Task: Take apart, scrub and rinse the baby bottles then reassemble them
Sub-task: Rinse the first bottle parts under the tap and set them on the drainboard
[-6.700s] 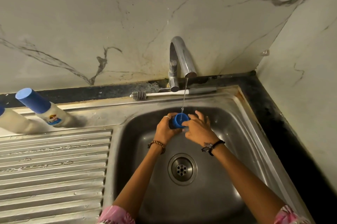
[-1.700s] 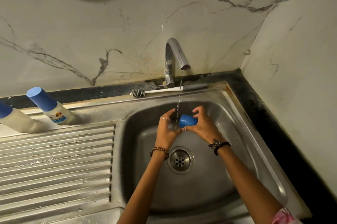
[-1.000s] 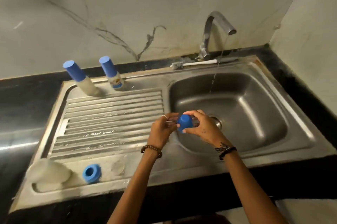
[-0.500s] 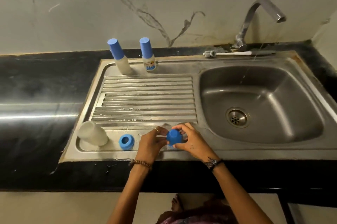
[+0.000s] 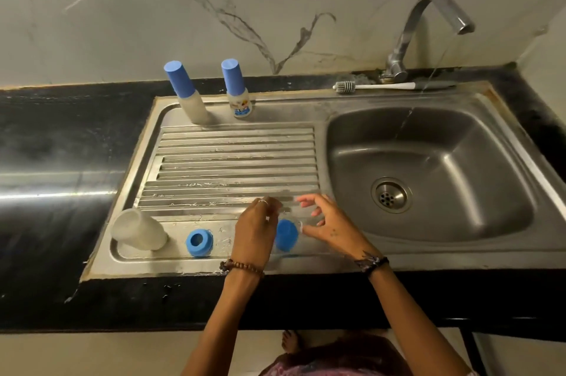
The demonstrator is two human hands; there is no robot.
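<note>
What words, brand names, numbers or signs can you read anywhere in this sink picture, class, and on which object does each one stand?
Nothing here can be read for certain.
The right capped bottle carries a printed label with blue and orange marks: too small and blurred to read.
The left capped bottle, the blue ring, the blue cap and the upturned clear cup: no visible text.
</note>
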